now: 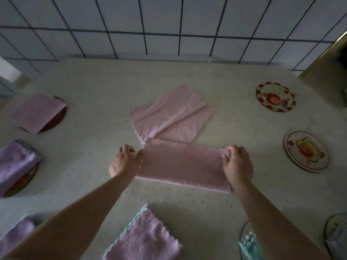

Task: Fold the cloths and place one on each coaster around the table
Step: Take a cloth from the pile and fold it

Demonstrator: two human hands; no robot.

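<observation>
A pink cloth (183,165), folded into a long strip, lies on the table in front of me. My left hand (124,161) pinches its left end and my right hand (237,164) grips its right end. Just behind it lies a loose, rumpled pink cloth (169,115). Two bare round coasters with cartoon pictures sit at the right, one far (275,96) and one nearer (306,152). On the left, a folded pink cloth (37,111) covers a dark coaster (56,121), and a folded lilac cloth (15,164) covers another coaster (22,182).
A lilac cloth with a teal edge (144,239) lies near the front. A teal cloth (249,246) rests on a coaster at the lower right, another coaster (336,233) beyond it. A lilac cloth (16,233) sits at the lower left. A tiled wall (169,25) backs the table (93,81).
</observation>
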